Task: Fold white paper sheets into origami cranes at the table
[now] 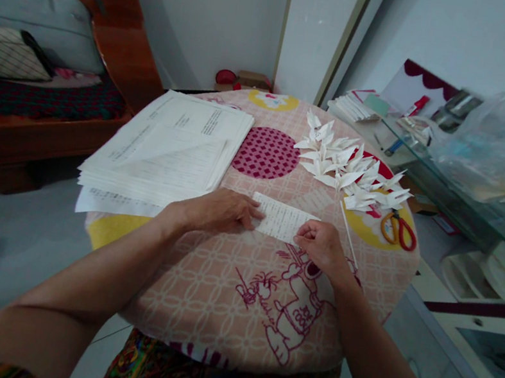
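A small oblong piece of printed paper (282, 219) lies on the cloth-covered round table (195, 290) between my two hands. My left hand (229, 209) has its fingers bent at the paper's left end and is closed on that edge. At the right end, my right hand (320, 242) pinches the lower corner between thumb and fingers. Behind it to the right is a cluster of folded white paper pieces with pointed tips (336, 158). Scissors (399, 230) with red and yellow handles rest beside that cluster.
A thick stack of printed sheets (167, 141) covers the table's left back. On the right, a glass-topped stand (469, 207) carries plastic bags (498, 154) and papers. A wooden bench (124, 55) holding a grey bag (43, 15) stands at the left.
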Motion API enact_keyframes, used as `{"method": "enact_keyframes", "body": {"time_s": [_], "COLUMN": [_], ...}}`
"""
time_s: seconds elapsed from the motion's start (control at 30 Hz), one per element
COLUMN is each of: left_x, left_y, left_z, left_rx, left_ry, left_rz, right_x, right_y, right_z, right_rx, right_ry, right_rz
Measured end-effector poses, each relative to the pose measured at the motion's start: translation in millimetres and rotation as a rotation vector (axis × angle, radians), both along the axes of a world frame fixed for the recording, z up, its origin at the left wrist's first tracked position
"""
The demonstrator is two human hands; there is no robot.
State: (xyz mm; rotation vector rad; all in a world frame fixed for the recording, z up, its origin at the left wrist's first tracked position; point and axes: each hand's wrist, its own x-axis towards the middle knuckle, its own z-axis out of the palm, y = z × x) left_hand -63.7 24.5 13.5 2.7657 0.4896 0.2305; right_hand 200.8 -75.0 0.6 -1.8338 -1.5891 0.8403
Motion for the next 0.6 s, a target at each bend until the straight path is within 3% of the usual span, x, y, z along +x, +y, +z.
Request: {"method": "enact_keyframes", "body": {"time_s": [0.1, 0.3, 0.47, 0.6], "left_x": [-6.6, -19.9, -9.0, 2.2], "left_y": [1.9, 15.2, 24.8, 25.8], "left_z": [7.3, 12.9, -2.4, -18.6], "left_rx": [-0.065, -0.192, -0.242, -0.371], "left_ry": [0.091, 0.004, -0.404, -0.525], "left_rz": [0.022, 0.181, 0.489, 0.494], "right_x": [1.0, 0.3, -8.7, -18.5], "right_y": [0.1, -0.4, 17.9, 40.4], "right_z": [-2.0, 5.7, 20.3, 23.6], "right_rx": [0.007, 0.015, 0.299, 0.222], "right_ry": [0.015, -0.063, -0.343, -0.431], "right_rz": [-0.005, -0.021, 0.047, 0.124]}}
